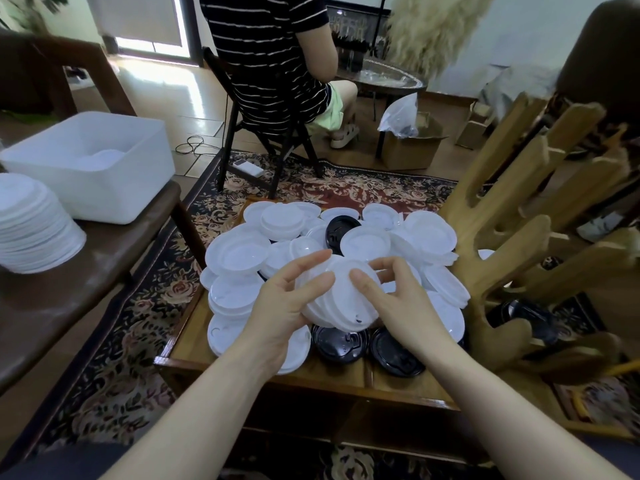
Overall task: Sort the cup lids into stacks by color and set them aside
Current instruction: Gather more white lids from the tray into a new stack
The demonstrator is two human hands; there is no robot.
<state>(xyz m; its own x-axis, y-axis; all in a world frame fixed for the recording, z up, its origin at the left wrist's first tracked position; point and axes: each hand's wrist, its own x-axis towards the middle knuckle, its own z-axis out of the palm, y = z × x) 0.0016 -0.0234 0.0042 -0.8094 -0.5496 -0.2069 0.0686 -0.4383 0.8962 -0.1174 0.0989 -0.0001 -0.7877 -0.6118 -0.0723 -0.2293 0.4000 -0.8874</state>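
— So, what is gripped by the fingers?
— A tilted stack of white lids (341, 301) is clasped between the curled left hand (285, 308) and right hand (394, 299).
— And around it?
— A heap of white and black lids (339, 342) is spread on the wooden table (263, 379); a finished white stack (33, 226) is seen at nine o'clock.

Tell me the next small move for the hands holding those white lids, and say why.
Probably square up the fanned white lids into a neat stack, then carry them to the tall white stack on the bench at left. The left hand cradles them from below while the right hand pinches their top edge, and they sit askew. Black lids remain in the pile, so colours are not yet separated.
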